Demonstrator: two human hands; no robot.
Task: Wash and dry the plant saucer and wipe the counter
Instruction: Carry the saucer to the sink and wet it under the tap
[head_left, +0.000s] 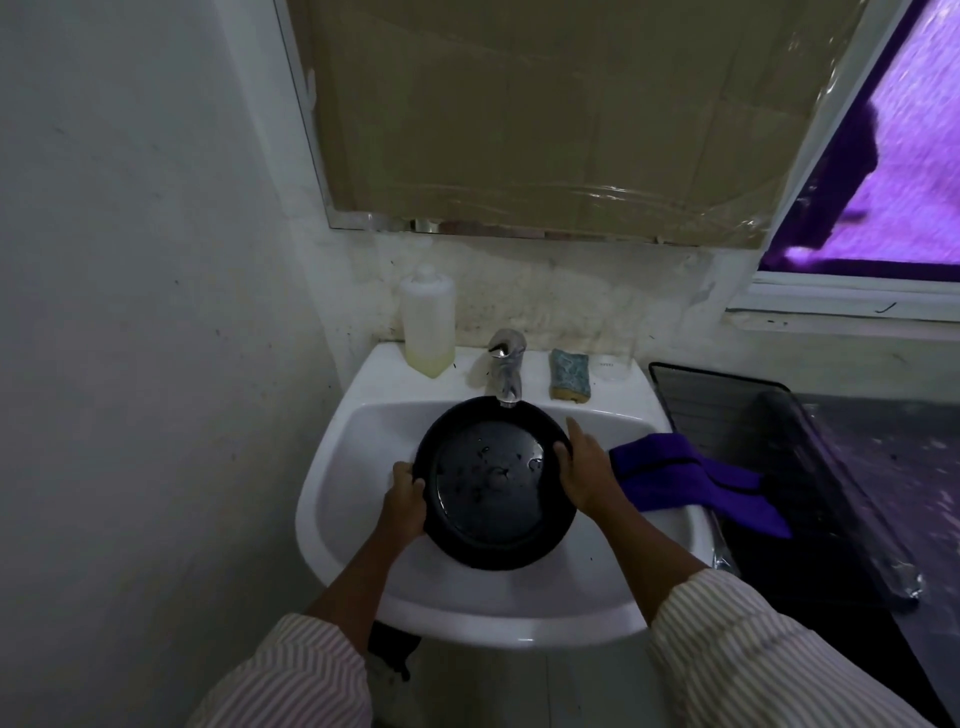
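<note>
A round black plant saucer (493, 480) hangs over the white sink (358, 431), face up, with water drops and a shallow pool inside it. My left hand (405, 501) grips its left rim with curled fingers. My right hand (584, 470) holds the right rim, thumb hooked over the edge and forefinger pointing away. The saucer's far edge sits just under the chrome tap (505, 370). No water stream is visible.
A soap bottle (428, 322) stands on the sink's back left ledge. A blue-green sponge (570, 375) lies right of the tap. A purple cloth (691, 480) drapes from the sink's right rim onto a dark counter (883, 467) holding a dark tray (727, 410). The wall is close on the left.
</note>
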